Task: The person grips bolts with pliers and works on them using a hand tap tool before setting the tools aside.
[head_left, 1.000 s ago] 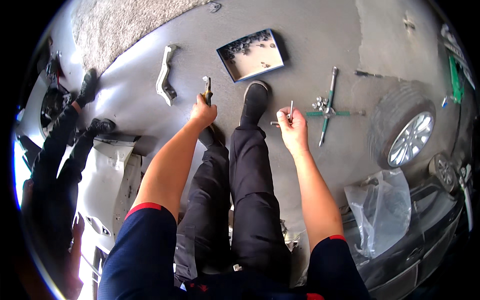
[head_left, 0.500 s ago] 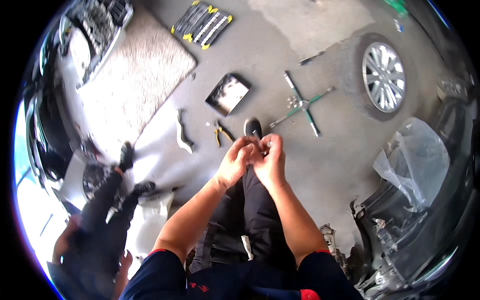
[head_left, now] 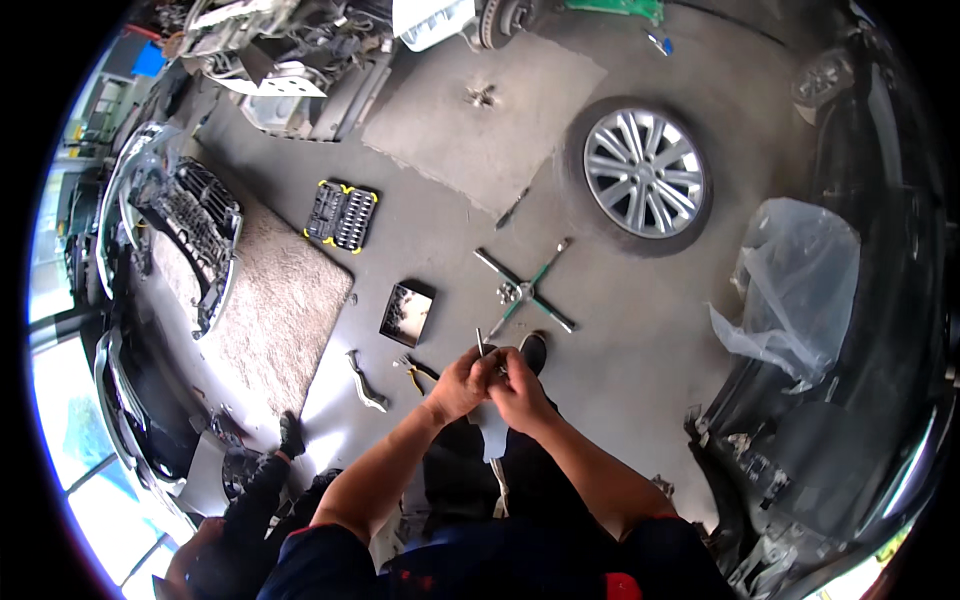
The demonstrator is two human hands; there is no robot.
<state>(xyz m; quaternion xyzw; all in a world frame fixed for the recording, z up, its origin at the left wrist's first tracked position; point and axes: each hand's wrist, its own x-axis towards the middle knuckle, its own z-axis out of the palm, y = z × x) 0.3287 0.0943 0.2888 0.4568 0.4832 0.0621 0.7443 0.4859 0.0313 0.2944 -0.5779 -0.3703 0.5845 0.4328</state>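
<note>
My left hand [head_left: 460, 385] is closed in front of my body, its fingers against those of my right hand [head_left: 521, 394]. A thin metal rod [head_left: 479, 341] juts up from between the fingers on the left hand's side; its lower part is hidden in the grip. My right hand is closed too, and whatever it holds is covered by fingers. Left of the hands on the floor lie yellow-handled pliers [head_left: 418, 371] and a curved silvery piece [head_left: 366, 383]. Beyond them stands an open black box [head_left: 384, 318] with a pale inside.
A green-and-silver cross wrench [head_left: 540, 277] lies ahead, near a wheel [head_left: 645, 172]. A tool set case [head_left: 342, 215] and a fluffy mat [head_left: 285, 300] are to the left. At lower left another person [head_left: 240, 535] sits close by. Plastic sheeting [head_left: 800, 280] covers car parts at right.
The view has tilted up, bringing more of the far floor and car parts into sight. The hands remain together, and the thin rod now sticks up clearly from between them.
</note>
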